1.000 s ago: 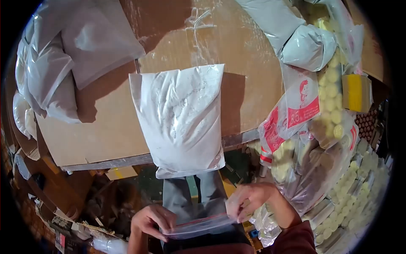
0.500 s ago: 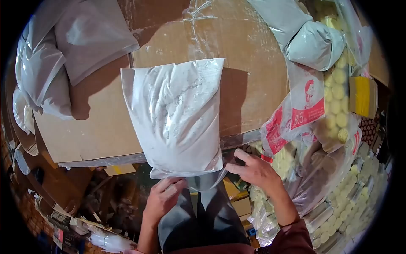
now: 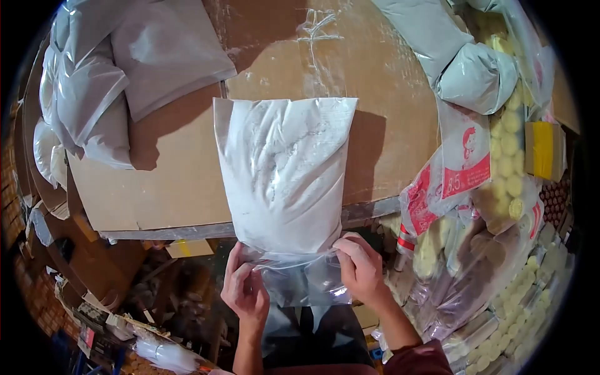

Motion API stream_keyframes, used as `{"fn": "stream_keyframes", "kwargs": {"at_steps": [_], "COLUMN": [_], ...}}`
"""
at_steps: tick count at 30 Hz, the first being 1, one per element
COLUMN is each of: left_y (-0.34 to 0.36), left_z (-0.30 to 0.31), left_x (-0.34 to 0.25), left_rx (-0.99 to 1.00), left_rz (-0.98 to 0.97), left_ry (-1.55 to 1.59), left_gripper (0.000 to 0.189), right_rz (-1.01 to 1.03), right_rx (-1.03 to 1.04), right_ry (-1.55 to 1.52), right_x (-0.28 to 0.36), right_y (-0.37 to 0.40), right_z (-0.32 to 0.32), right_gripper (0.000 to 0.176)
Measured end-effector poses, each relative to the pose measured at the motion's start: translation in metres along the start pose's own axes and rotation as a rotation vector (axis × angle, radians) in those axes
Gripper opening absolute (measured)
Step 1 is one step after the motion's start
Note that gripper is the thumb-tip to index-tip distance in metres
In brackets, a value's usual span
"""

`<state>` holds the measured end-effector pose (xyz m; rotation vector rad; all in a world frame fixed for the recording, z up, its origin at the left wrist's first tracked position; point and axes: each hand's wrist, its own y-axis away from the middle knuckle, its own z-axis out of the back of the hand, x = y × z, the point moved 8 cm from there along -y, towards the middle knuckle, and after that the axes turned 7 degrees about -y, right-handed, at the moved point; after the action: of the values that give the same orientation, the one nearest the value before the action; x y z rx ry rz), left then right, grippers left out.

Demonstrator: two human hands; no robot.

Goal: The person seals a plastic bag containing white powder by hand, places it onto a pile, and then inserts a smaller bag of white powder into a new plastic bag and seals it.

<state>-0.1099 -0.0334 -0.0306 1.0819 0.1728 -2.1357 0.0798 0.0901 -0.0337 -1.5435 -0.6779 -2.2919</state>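
Observation:
A clear plastic bag filled with white powder [image 3: 284, 169] lies on the cardboard-covered table [image 3: 169, 203], its mouth end hanging over the near edge. The see-through end [image 3: 300, 281] is spread flat and hangs down. My left hand [image 3: 245, 287] pinches the left side of this end, fingers closed on the plastic. At the right side, my right hand [image 3: 362, 269] pinches the same end between thumb and fingers. A line like a zip strip runs across between both hands.
More powder-filled bags [image 3: 87, 94] are piled at the left, and others [image 3: 478, 75] at the right. A printed red and clear bag [image 3: 465, 156] hangs over the right edge, near clear packs of pale yellow round pieces [image 3: 509, 137]. Boxes and clutter lie below left.
My right hand has moved in and taken hold of the bag's right edge. The open end is now pulled flat between both hands. The view has shifted slightly.

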Motion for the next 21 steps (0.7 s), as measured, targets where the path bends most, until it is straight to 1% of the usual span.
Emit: {"fn": "stream_keyframes", "kwargs": {"at_steps": [1, 2, 3, 5, 6, 7, 8, 10, 11, 12, 13, 14, 15, 18, 20, 21], "left_y": [-0.002, -0.002, 0.000, 0.001, -0.001, -0.006, -0.013, -0.020, -0.026, -0.032, -0.037, -0.040, -0.050, -0.060, -0.062, -0.071], "left_z": [0.000, 0.000, -0.001, 0.000, -0.001, -0.003, -0.006, -0.011, -0.014, -0.017, -0.017, -0.023, -0.030, -0.043, -0.039, -0.034], "left_x": [-0.001, 0.005, 0.011, 0.022, 0.027, 0.028, 0.028, 0.032, 0.030, 0.029, 0.035, 0.033, 0.019, 0.003, 0.008, -0.002], "left_rx": [-0.057, -0.027, 0.005, 0.097, 0.103, 0.098, 0.091, 0.156, 0.157, 0.158, 0.182, 0.242, 0.302, 0.387, 0.447, 0.487], "left_rz": [-0.137, -0.081, -0.024, 0.077, 0.091, 0.067, 0.043, 0.236, 0.226, 0.215, 0.202, 0.232, 0.258, 0.333, 0.392, 0.269], "left_ry": [-0.037, 0.028, 0.092, 0.168, 0.156, 0.254, 0.352, 0.533, 0.675, 0.816, 0.755, 0.872, 0.989, 1.144, 0.994, 0.964], "left_gripper": [0.007, 0.006, 0.006, 0.005, 0.002, 0.003, 0.005, 0.012, 0.015, 0.019, 0.024, 0.025, 0.025, 0.021, 0.018, 0.014], "right_rz": [-0.010, -0.021, -0.097, -0.263, -0.349, -0.395, -0.401, -0.411, -0.446, -0.448, -0.450, -0.451, -0.381, -0.348, -0.379, -0.386], "right_rx": [-0.052, -0.104, -0.144, -0.212, -0.248, -0.264, -0.286, -0.322, -0.352, -0.356, -0.358, -0.361, -0.252, -0.286, -0.291, -0.292], "right_ry": [-0.005, -0.011, -0.042, -0.231, -0.323, -0.376, -0.462, -0.635, -0.861, -0.961, -1.063, -1.166, -1.281, -1.354, -1.382, -1.380], "right_x": [0.000, -0.001, -0.008, -0.022, -0.030, -0.037, -0.039, -0.044, -0.042, -0.039, -0.036, -0.034, -0.034, -0.015, -0.012, -0.011], "right_y": [0.001, 0.003, 0.006, 0.011, 0.016, 0.019, 0.019, 0.018, 0.016, 0.011, 0.006, 0.003, 0.002, -0.016, -0.022, -0.024], "right_z": [-0.003, -0.005, -0.007, -0.009, -0.009, -0.010, -0.010, -0.013, -0.017, -0.017, -0.018, -0.019, -0.022, -0.020, -0.019, -0.017], "right_gripper": [0.019, 0.018, 0.011, 0.009, 0.008, 0.007, 0.007, 0.007, 0.010, 0.012, 0.013, 0.015, 0.016, 0.018, 0.019, 0.019]}}
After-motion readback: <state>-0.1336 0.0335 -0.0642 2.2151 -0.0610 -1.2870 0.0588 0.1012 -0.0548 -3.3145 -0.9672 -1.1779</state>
